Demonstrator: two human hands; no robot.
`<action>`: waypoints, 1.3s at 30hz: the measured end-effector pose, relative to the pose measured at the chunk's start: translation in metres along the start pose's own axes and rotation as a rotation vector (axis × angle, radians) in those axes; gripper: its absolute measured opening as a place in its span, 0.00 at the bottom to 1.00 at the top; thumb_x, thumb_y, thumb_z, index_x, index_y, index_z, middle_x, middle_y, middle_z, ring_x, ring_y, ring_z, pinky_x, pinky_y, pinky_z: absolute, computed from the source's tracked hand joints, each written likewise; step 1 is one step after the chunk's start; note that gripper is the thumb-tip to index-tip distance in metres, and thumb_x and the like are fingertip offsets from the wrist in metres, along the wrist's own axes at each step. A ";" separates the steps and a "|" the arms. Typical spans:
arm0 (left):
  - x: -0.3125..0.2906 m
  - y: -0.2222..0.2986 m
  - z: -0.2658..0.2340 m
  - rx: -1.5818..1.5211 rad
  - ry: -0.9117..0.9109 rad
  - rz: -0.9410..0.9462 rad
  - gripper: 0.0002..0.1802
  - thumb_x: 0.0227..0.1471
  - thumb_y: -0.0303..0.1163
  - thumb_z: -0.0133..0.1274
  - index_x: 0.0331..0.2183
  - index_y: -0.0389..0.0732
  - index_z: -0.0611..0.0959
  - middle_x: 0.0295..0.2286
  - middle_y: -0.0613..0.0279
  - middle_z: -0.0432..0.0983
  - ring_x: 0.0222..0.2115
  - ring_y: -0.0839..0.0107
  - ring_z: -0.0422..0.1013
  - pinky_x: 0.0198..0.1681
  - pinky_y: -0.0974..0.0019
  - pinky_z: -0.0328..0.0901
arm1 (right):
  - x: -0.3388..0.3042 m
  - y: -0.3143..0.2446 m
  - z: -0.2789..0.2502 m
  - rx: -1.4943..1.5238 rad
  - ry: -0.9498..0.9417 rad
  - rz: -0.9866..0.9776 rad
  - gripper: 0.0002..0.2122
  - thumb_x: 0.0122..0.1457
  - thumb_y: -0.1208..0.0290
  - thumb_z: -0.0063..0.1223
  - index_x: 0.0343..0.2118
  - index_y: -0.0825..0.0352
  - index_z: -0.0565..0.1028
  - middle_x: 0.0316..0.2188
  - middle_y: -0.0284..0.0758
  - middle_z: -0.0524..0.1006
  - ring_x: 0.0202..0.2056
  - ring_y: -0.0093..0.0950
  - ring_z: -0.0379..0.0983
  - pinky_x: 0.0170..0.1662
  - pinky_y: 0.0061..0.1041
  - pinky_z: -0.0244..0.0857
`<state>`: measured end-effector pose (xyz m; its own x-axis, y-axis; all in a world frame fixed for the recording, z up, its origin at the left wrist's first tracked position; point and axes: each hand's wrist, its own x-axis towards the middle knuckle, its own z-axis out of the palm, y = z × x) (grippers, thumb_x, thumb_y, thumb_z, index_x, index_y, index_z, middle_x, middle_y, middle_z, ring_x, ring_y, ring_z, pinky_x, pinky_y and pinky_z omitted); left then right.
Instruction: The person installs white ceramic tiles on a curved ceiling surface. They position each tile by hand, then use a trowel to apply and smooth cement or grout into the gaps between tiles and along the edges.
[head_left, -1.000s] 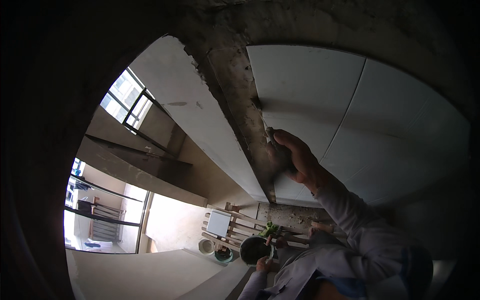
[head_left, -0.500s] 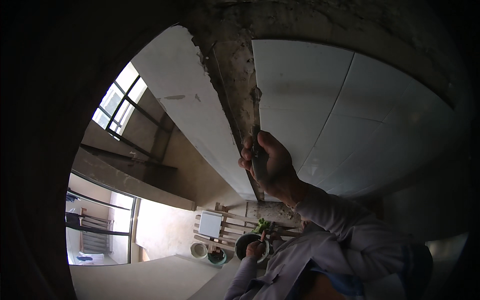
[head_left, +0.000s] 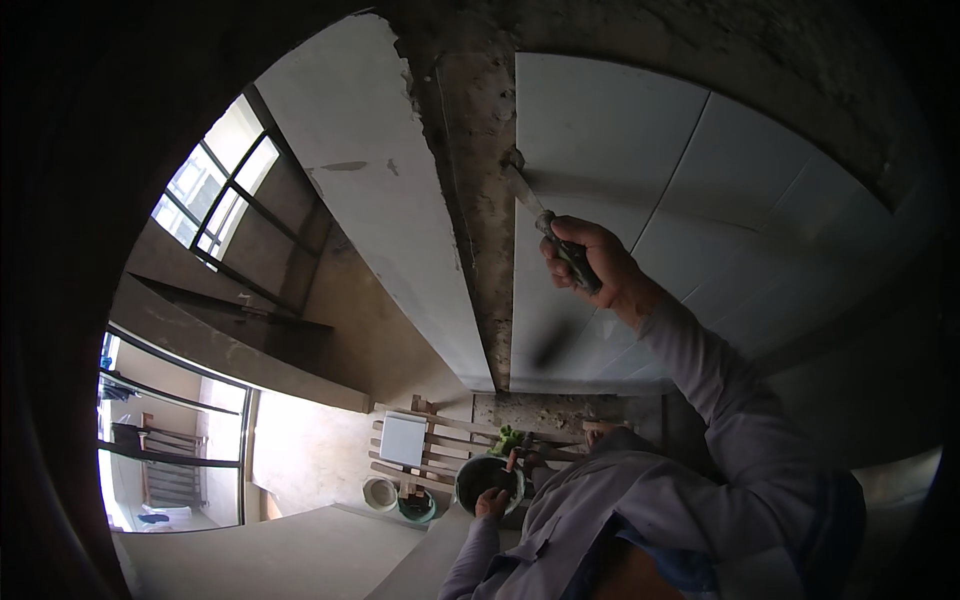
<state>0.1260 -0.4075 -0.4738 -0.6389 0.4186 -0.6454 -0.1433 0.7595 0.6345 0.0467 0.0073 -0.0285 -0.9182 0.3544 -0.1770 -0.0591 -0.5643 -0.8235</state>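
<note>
My right hand point(head_left: 590, 265) is up high, fingers wrapped tight around the dark handle of a putty knife point(head_left: 545, 225), and the blade end is pressed against the edge of the big white wall tile point(head_left: 640, 170), right where it meets the rough strip of bare mortar point(head_left: 480, 200) running up the wall. The knife sits tilted, blade up and to the left of my fist, its tip at a little grey blob on the tile edge. My grey sleeve point(head_left: 720, 400) runs down from the wrist toward the bottom of the view. Way down low my left hand point(head_left: 492, 503) is closed on the near rim of a small dark mixing bowl point(head_left: 488, 478), holding it near my body; there's something reddish poking out of the bowl but I can't make out what it is. Just past the bowl there's a wooden pallet point(head_left: 440, 445) on the floor with a square white tile point(head_left: 404, 438) lying on it, and a bit of green stuff point(head_left: 508, 438) next to it that's too small to tell. A pale round bucket point(head_left: 380, 492) sits on the floor beside the pallet. Off to my left there's a window point(head_left: 215, 190) with dark frames letting in daylight, and lower down a balcony railing point(head_left: 165, 450).
</note>
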 end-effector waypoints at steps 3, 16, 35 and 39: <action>0.000 -0.001 0.003 -0.040 -0.004 0.060 0.28 0.44 0.46 0.56 0.42 0.35 0.80 0.40 0.47 0.77 0.44 0.57 0.72 0.48 0.61 0.65 | -0.021 0.028 0.045 0.089 0.150 -0.125 0.08 0.58 0.65 0.48 0.31 0.63 0.66 0.22 0.32 0.70 0.21 0.24 0.65 0.26 0.25 0.60; 0.006 0.013 -0.002 -0.048 0.053 0.048 0.28 0.43 0.44 0.56 0.42 0.34 0.80 0.39 0.47 0.77 0.43 0.58 0.73 0.47 0.62 0.65 | 0.014 0.037 0.076 0.390 0.055 -0.128 0.09 0.60 0.65 0.48 0.29 0.66 0.66 0.24 0.33 0.68 0.27 0.26 0.67 0.35 0.29 0.67; 0.001 0.003 -0.004 -0.074 0.087 0.026 0.26 0.45 0.44 0.56 0.41 0.35 0.81 0.38 0.49 0.78 0.41 0.58 0.74 0.46 0.61 0.65 | 0.008 0.001 0.063 0.298 -0.093 -0.089 0.09 0.59 0.67 0.47 0.36 0.66 0.64 0.26 0.32 0.67 0.23 0.21 0.64 0.25 0.23 0.61; 0.002 0.009 -0.005 -0.120 0.065 0.057 0.24 0.45 0.44 0.56 0.40 0.35 0.81 0.37 0.50 0.78 0.41 0.60 0.74 0.45 0.63 0.66 | -0.008 0.000 0.069 0.378 -0.044 -0.087 0.10 0.60 0.68 0.44 0.39 0.69 0.64 0.25 0.32 0.67 0.22 0.21 0.64 0.23 0.24 0.60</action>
<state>0.1197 -0.4022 -0.4680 -0.6954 0.4238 -0.5804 -0.1918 0.6689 0.7182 0.0274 -0.0471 0.0102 -0.9190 0.3851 -0.0848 -0.2701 -0.7715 -0.5761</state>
